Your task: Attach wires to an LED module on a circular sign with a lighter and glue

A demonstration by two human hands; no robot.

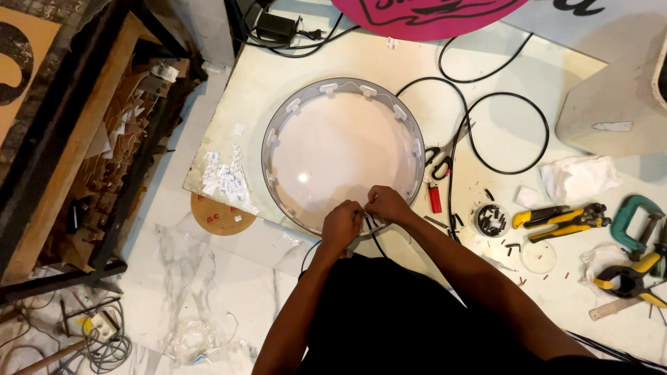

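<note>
Both hands meet at the near rim of a round frame. The left hand (342,226) and the right hand (386,203) have their fingers curled together, pinching thin black wires (372,223) against the rim. The round frame (278,125) lies flat near the middle of a pale board (500,62), towards its near edge; it has a grey metal wall, a translucent white face and small white clips spaced around the inside.

To the right, a small round cup (492,219) holds short black bits. Beside the frame's right side lie a red lighter (435,199) and scissors (438,163). At the board's far edge sits a round pink sign (431,17) with black outlining. At the left edge lies a sheet of small white stickers (226,179), and a brown disc (217,215) pokes out beneath it.
</note>
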